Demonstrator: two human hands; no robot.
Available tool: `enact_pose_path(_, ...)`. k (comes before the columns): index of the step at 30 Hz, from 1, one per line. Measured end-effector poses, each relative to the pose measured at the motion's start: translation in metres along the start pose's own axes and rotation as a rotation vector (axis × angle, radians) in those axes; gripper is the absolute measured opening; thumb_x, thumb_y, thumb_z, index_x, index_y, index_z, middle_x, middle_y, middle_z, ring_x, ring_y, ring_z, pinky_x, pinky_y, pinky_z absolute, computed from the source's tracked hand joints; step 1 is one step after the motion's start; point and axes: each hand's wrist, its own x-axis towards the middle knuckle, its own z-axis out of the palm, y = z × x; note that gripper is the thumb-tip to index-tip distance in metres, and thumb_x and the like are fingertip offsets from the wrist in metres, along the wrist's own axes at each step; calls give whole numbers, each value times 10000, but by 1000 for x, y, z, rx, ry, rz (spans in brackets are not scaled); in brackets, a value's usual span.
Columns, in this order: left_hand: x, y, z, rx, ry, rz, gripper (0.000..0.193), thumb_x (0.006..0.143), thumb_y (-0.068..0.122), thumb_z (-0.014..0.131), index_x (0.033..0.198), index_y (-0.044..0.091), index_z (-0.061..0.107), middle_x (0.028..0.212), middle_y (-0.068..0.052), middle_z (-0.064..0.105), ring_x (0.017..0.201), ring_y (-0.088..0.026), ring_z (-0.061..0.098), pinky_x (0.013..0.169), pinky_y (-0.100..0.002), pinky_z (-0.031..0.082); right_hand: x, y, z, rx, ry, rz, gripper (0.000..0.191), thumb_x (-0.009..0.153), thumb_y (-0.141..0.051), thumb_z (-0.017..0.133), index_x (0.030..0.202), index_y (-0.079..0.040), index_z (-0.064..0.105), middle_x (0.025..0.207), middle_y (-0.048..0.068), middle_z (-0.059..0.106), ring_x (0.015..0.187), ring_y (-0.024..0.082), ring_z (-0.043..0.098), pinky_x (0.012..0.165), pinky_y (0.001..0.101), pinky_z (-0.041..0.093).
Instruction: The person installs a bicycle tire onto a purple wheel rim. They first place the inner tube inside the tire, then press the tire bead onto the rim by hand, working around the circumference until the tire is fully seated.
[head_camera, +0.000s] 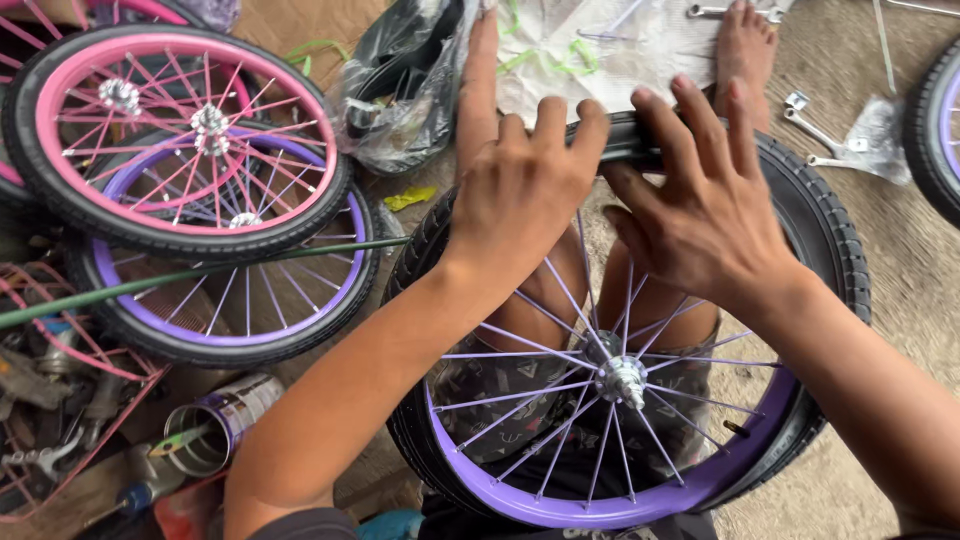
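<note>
Two hands work at the far rim of the purple wheel that rests upright across our lap, its hub and silver spokes spread over our knees. Our left hand curls over the top of the black tyre, knuckles bent and fingers hooked over its edge, with the index finger stretched straight out towards the plastic sheet on the floor. Our right hand lies just beside it, palm down, its fingers pressed flat and spread on the tyre's bead rather than wrapped round it. Both hands touch the tyre at the top of the wheel; whether the left one truly grips the rubber or only pushes on it we cannot tell from this angle. A bare foot rests on the floor beyond the wheel.

To our left two more wheels lie stacked, a pink-rimmed wheel on top of a second purple-rimmed wheel, with a thin green rod crossing over them. A black plastic bag sits crumpled beyond them. Near our left elbow an open tin can lies on its side by a heap of metal parts. A few spanners lie on the floor to the right, near another tyre.
</note>
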Motion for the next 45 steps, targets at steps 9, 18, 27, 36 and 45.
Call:
enact_pose_path(9, -34, -17, -53, -208, -155, -120, 651, 825, 191, 755, 1368, -94, 534, 1167, -212, 652, 970, -333, 697, 794, -395, 612, 7, -8, -15, -3, 68, -25, 448, 937, -512, 751, 1205, -154, 764, 1605, 202, 422, 1483, 406, 385, 1268, 630, 208)
enact_pose_path(18, -30, -10, -55, 131, -311, -139, 486, 955, 103, 661, 1407, -13, 526, 1078, -122, 605, 890, -258, 661, 661, -334, 596, 0, 28, -5, -139, 87, -291, 587, 996, -559, 649, 1376, -118, 721, 1597, 304, 423, 1484, 406, 449, 1248, 512, 343)
enact_pose_path(27, -50, -20, -45, -213, -90, -161, 503, 940, 35, 656, 1430, -23, 558, 1258, -134, 628, 1038, -294, 692, 851, -408, 628, -13, 33, -2, -156, 99, -336, 612, 991, -511, 620, 1434, -89, 655, 1604, 264, 451, 1506, 411, 442, 1278, 539, 344)
enact_pose_path(36, -60, -9, -74, 55, -206, -136, 542, 937, 22, 615, 1454, -62, 474, 1342, -246, 568, 1137, -367, 660, 994, -435, 564, -2, -9, -16, -624, 64, -199, 579, 952, -438, 570, 1399, -112, 741, 1636, 175, 416, 1504, 347, 332, 1240, 554, 157)
enact_pose_path(45, -58, -26, -64, -221, -199, -169, 488, 940, 7, 642, 1421, 15, 556, 1294, -172, 625, 1045, -344, 686, 819, -411, 615, -17, 18, -33, -420, 23, -279, 507, 936, -320, 653, 1386, -94, 704, 1622, 218, 434, 1510, 374, 377, 1259, 513, 275)
